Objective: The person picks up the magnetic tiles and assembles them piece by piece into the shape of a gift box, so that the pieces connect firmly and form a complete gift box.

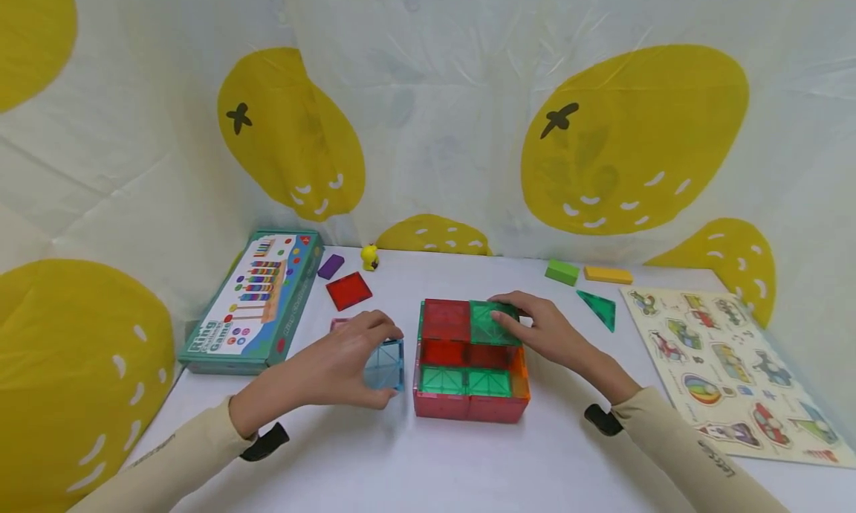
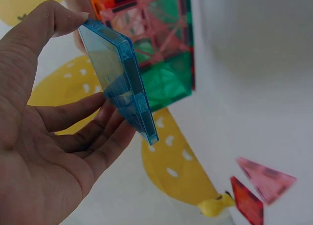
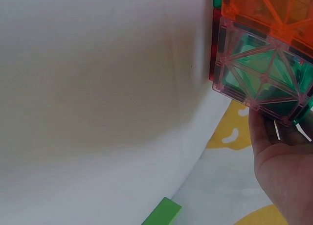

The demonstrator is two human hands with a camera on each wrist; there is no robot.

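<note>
A translucent blue square magnetic tile (image 1: 384, 366) is pinched on edge between the thumb and fingers of my left hand (image 1: 348, 357), just left of a box built of magnetic tiles (image 1: 470, 407). The box has red, orange, green and pink walls, and green squares show inside it. Along its rear top lie a red square tile (image 1: 446, 320) and a green square tile (image 1: 493, 323). My right hand (image 1: 545, 331) holds the green one at the back right corner, thumb on top and fingers behind. In the right wrist view, pink and orange tiles (image 3: 264, 78) hide part of its fingers.
Behind my left hand lie a pink triangle tile (image 2: 269, 181), a red square tile (image 1: 349, 291), a purple block (image 1: 331, 267) and a yellow figurine (image 1: 369, 257). A game box (image 1: 254, 297) stands left. Rightward are green (image 1: 562, 272) and yellow blocks (image 1: 608, 275), a green triangle (image 1: 598, 309) and a picture board (image 1: 735, 372).
</note>
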